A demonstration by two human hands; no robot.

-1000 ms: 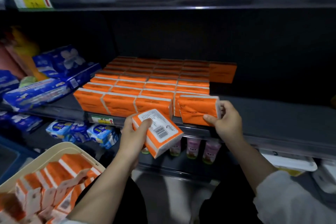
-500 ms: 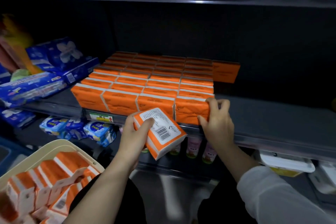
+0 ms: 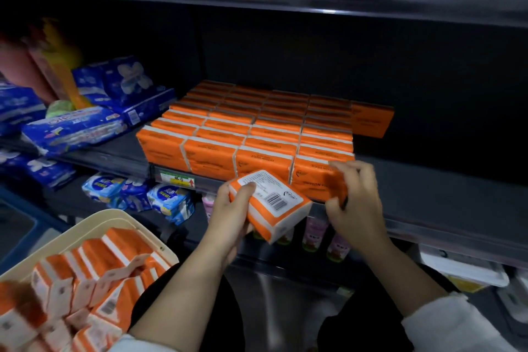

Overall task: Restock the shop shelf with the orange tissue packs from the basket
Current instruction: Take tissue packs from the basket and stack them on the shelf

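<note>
Fingers (image 3: 243, 190) of the left hand (image 3: 228, 217) are wrapped round a rectangular orange-and-white plastic-wrapped tissue pack (image 3: 274, 208). The thumb lies on its upper face beside the white barcode label, and the rest are hidden beneath it. The pack is tilted, label up, in the air just in front of the dark grey metal shelf (image 3: 445, 180) and a little below its front lip.

Fingers (image 3: 353, 171) of the right hand (image 3: 357, 208) are bent over the top of the front-right orange pack (image 3: 311, 177) on the shelf. The thumb is against its front face, so the hand pinches that pack's right end, though motion blur smears the grip.

This pack stands at the right end of the front row of a tight block of orange tissue packs (image 3: 257, 128), four across and many rows deep, all on edge. A lone orange pack (image 3: 371, 120) stands at the back, touching the block's right side. Left of the block lie blue plastic-wrapped packages (image 3: 74, 131). A green-and-yellow price tag (image 3: 177, 179) sits on the shelf lip under the block.

At lower left a cream plastic basket (image 3: 94, 226) holds a loose heap of orange-and-white tissue packs (image 3: 100, 280). A white sleeve (image 3: 445, 326) covers the right forearm.
</note>
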